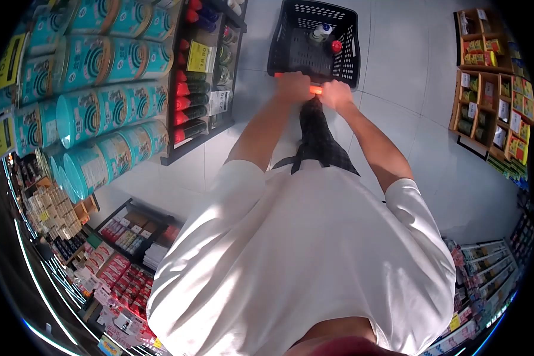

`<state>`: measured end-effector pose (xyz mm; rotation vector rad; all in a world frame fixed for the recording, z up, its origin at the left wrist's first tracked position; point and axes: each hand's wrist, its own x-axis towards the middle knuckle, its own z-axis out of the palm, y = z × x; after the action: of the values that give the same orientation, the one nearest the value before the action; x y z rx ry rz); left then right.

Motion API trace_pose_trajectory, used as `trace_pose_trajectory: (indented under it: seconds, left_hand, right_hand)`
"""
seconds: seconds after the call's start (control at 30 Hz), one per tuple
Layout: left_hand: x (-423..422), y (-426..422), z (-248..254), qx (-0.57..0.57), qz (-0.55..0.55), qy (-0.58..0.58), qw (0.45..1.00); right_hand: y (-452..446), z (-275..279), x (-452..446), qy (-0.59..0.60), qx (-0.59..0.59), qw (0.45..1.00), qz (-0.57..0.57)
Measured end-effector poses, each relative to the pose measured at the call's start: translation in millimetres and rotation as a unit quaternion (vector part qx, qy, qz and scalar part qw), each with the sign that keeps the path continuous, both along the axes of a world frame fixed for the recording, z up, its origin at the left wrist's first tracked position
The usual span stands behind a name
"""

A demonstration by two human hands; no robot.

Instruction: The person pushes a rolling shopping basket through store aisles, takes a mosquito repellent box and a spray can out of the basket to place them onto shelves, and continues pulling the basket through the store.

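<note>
Both hands grip the orange handle [315, 89] of a black shopping basket [353, 59] with perforated walls. My left hand [293, 87] is wrapped round the handle's left part, and my right hand [337, 95] closes on its right part. A short stretch of orange handle shows between them. Inside the basket, a container with a blue-and-white top [321, 32] lies toward the far side, and a small red item [336, 46] is by the right wall.
Shelves with several teal canisters [86, 59] and red-capped bottles [190, 102] stand close on the left. Wooden shelves [486, 101] with small packets are at the right. Grey tiled floor [397, 77] stretches between them. More stocked shelves [130, 231] appear lower left.
</note>
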<state>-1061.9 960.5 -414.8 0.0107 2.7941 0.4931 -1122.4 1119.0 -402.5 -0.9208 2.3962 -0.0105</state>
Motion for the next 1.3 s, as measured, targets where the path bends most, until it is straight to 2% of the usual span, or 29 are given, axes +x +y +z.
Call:
trace_pose_trajectory:
  seconds: [0.03,0.17,0.27,0.37,0.47,0.57,0.73,0.83,0.87,0.97,1.0,1.03,1.1,1.13,1.17,1.2,1.23,1.3]
  left_hand:
    - [-14,-5,5,-0.009,-0.013,-0.011,1.000]
    - [-69,-19,11,-0.054,-0.058,-0.078,0.994]
    - [-94,-33,-15,-0.072,-0.079,-0.089,0.990]
    - [-111,-39,-16,-0.080,-0.100,-0.041,0.991]
    - [-134,-41,-5,-0.071,-0.109,-0.101,0.986]
    - [-148,-44,2,-0.052,-0.100,-0.119,0.986]
    - [-162,-51,5,-0.019,-0.145,-0.144,0.979]
    - [-156,-55,-4,0.025,-0.109,-0.123,0.986]
    - [-160,-56,-7,0.027,-0.126,-0.194,0.972]
    - [-179,-62,-7,0.099,-0.171,-0.264,0.944]
    - [-197,-70,-9,0.193,-0.182,-0.375,0.889]
    - [-217,-77,-11,0.297,-0.105,-0.408,0.857]
    - [-270,-93,-26,0.484,0.059,-0.444,0.752]
    - [-295,-97,-40,0.598,0.174,-0.407,0.668]
    - [-313,-99,-55,0.690,0.287,-0.361,0.558]
    - [-333,-97,-74,0.727,0.366,-0.338,0.473]
    - [-351,-90,-88,0.702,0.427,-0.326,0.468]
    - [-374,-75,-152,0.651,0.500,-0.323,0.471]
  right_hand:
    - [-7,14,-10,-0.011,0.016,1.000,-0.007]
    - [-19,0,-59,-0.043,0.005,0.999,-0.022]
    - [-27,-2,-84,-0.040,-0.025,0.998,-0.032]
    - [-30,1,-103,-0.064,-0.031,0.996,-0.050]
    - [-30,2,-115,-0.074,-0.044,0.994,-0.064]
    - [-33,8,-131,-0.079,-0.044,0.994,-0.053]
    - [-36,1,-137,-0.099,-0.036,0.994,-0.041]
    - [-36,2,-139,-0.122,-0.034,0.991,-0.043]
    - [-35,-2,-139,-0.129,-0.034,0.990,-0.051]
    - [-36,-7,-144,-0.181,-0.018,0.981,-0.067]
    - [-38,-8,-146,-0.203,-0.013,0.976,-0.073]
    - [-35,-7,-149,-0.237,-0.042,0.966,-0.093]
    - [-30,-9,-175,-0.293,-0.103,0.942,-0.125]
    - [-27,-14,-195,-0.339,-0.181,0.906,-0.178]
    - [-30,-22,-213,-0.363,-0.217,0.848,-0.318]
    - [-34,-34,-230,-0.331,-0.259,0.805,-0.418]
    - [-37,-52,-251,-0.288,-0.299,0.754,-0.509]
    - [-42,-109,-286,-0.201,-0.252,0.757,-0.568]
